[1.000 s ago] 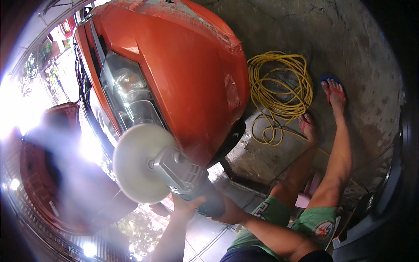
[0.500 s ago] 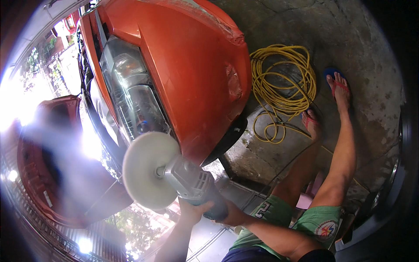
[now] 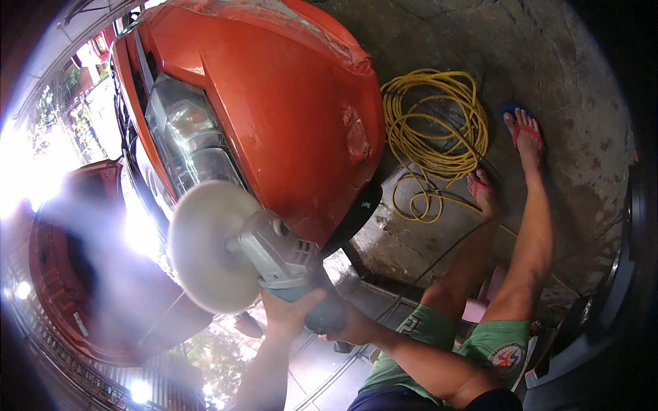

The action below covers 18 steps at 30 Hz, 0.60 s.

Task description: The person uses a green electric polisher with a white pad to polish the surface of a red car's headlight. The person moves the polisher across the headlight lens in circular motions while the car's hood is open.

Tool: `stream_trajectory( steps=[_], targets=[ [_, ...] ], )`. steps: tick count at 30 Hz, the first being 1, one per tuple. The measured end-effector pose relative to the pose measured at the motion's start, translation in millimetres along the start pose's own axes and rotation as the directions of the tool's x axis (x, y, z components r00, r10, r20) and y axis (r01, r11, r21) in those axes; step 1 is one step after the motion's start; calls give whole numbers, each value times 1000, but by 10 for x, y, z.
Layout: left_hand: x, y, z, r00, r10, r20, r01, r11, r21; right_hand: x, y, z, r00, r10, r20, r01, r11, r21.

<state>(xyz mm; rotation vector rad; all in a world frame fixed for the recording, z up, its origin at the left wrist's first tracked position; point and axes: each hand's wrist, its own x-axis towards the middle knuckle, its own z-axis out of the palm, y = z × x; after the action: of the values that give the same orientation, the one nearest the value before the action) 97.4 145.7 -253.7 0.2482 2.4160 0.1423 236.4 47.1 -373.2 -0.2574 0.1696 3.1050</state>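
With both hands I hold a polisher (image 3: 281, 250), grey at its head and dark teal along its body. Its round white pad (image 3: 212, 246) faces the car and looks smeared, as if spinning. My left hand (image 3: 288, 314) is wrapped round the body just behind the grey head. Farther back, my right hand (image 3: 349, 323) grips the rear of the body, its fingers partly hidden. Behind the pad is the car's clear headlight (image 3: 195, 133), its lower end covered by the pad. Whether pad and lens touch, I cannot tell. An orange bumper (image 3: 288, 116) with scuffed patches adjoins the headlight.
A coiled yellow hose (image 3: 439, 127) lies on the concrete floor (image 3: 562, 75) right of the bumper, close to my sandalled feet. A dark cord (image 3: 449, 248) runs past my leg. At the left, a raised dark red panel (image 3: 51, 274) stands against bright glare.
The polisher has moved left and upward with both hands still on it, and its pad now covers more of the headlight's lower end. The whole view has shifted slightly.
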Motion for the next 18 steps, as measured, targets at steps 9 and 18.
stream_trajectory(
  steps=[9, 18],
  targets=[
    [-409, -431, 146, 999, -42, -29, 44, 997, 67, -190, 598, -83, 998, 15, 59, -16, 1000, 4],
    [-613, -742, 239, 999, -11, -33, 13, 999, 53, -300, 1013, -223, 991, 49, 128, -44, 998, -46]
  ],
)
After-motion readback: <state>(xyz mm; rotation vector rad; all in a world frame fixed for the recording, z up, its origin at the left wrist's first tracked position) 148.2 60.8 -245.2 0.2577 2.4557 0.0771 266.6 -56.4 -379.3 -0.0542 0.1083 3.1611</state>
